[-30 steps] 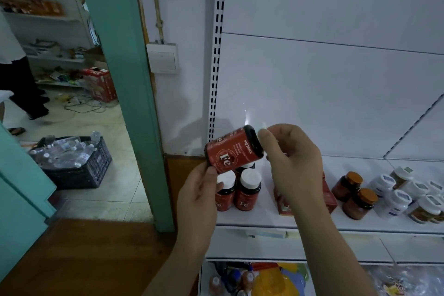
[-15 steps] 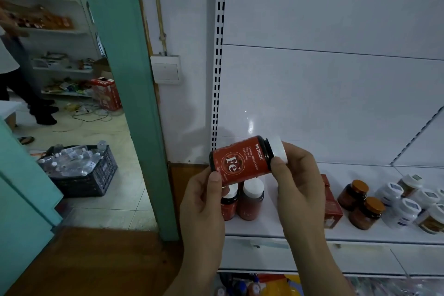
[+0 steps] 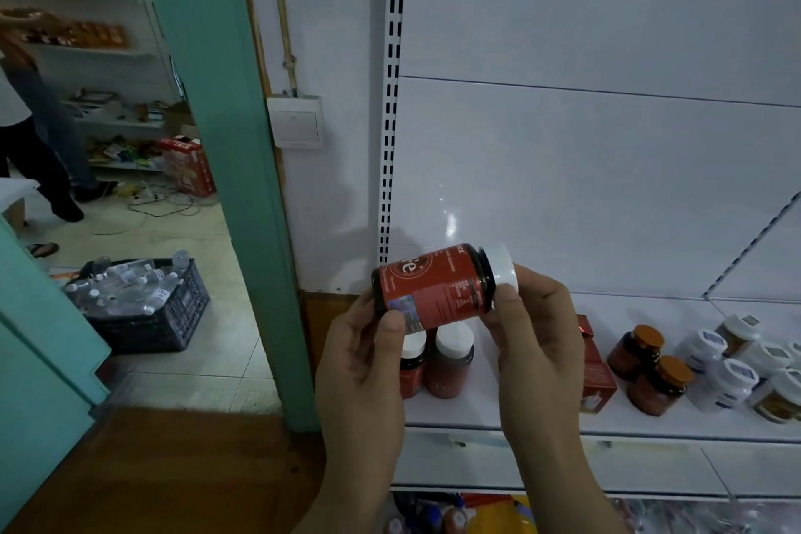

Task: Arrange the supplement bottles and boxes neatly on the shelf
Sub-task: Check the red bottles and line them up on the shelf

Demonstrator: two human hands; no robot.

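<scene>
The left hand point(image 3: 364, 364) curled round the bottom end of the red bottle point(image 3: 433, 288), thumb on the label. The right hand point(image 3: 535, 343) pinched its white cap point(image 3: 503, 264). The bottle lay on its side in the air, its long way running from 8 o'clock to 2 o'clock, cap at 2. Under it, at 6 o'clock, two red bottles point(image 3: 448, 362) stood on the white shelf point(image 3: 498, 408), maybe touching. At 4 o'clock stood a red box point(image 3: 596, 377) and brown jars point(image 3: 646, 364). The shelf edge ran along near the wrists.
</scene>
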